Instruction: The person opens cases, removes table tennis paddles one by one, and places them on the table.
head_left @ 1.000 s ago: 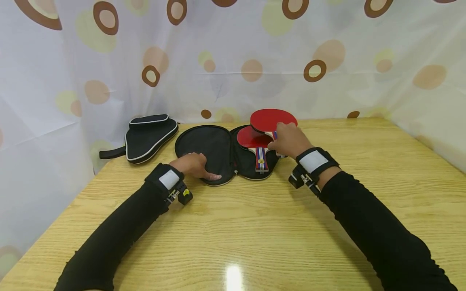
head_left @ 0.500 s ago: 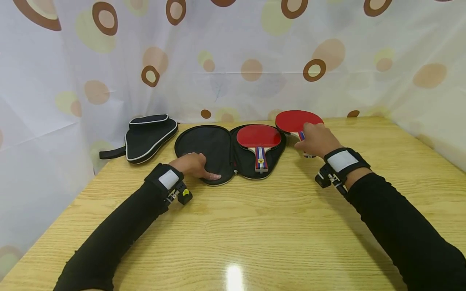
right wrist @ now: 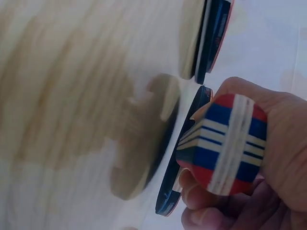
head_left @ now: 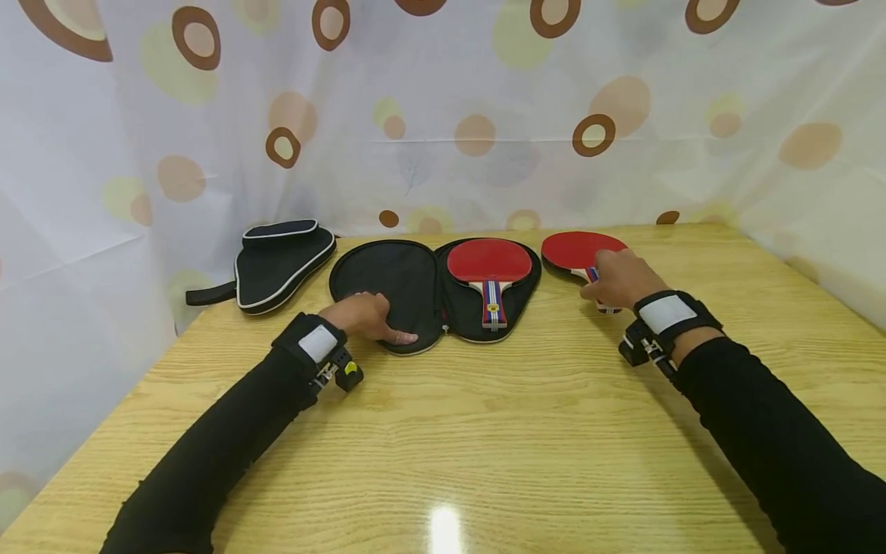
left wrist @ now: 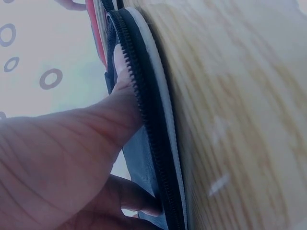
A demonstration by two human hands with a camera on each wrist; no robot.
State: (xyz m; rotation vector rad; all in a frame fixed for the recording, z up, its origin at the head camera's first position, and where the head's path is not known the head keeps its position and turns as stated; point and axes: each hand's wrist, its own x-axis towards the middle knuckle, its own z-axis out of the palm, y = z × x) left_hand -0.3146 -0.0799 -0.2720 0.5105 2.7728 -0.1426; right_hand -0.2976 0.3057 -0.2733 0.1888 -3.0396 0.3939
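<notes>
Right of centre, the right hand [head_left: 623,278] is gripping a bat [head_left: 578,248] by its handle, the long axis running up-left from hand to blade. Another bat [head_left: 488,260] is lying between the hands in the open case [head_left: 384,269]; the left hand [head_left: 363,315] is resting, thumb straight, on its left half.

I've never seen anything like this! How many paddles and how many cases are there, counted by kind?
Paddles: 2, the held paddle and the lying paddle
Cases: 2, the open case and the strapped case
Total: 4
</notes>
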